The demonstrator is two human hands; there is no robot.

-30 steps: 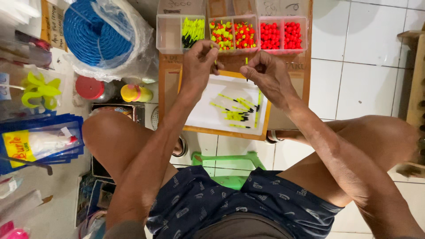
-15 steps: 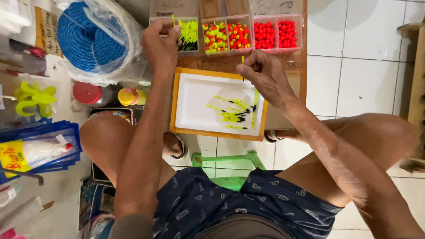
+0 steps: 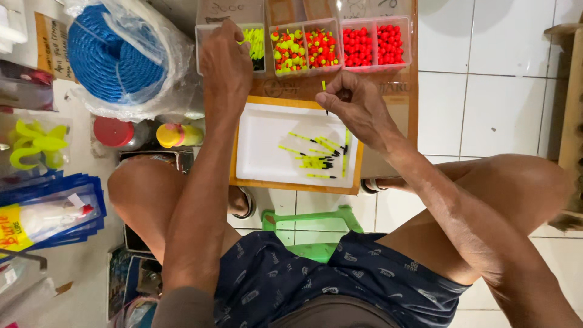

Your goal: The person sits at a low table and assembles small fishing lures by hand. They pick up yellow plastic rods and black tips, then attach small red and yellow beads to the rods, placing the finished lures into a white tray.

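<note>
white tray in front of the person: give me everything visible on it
The white tray is a shallow rectangle with an orange-yellow rim, plastic by its look, lying flat on a brown board below the row of clear bead boxes. A loose cluster of thin yellow sticks with black tips lies in its right half; the left half is bare. The right hand hovers over its upper right corner, pinching one such stick; contact with the tray cannot be told.

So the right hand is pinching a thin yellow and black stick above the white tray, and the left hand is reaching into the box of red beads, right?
Not quite. In the head view the left hand reaches into the compartment of yellow and black sticks, not the red beads. The right hand does pinch a thin stick above the white tray.
</note>
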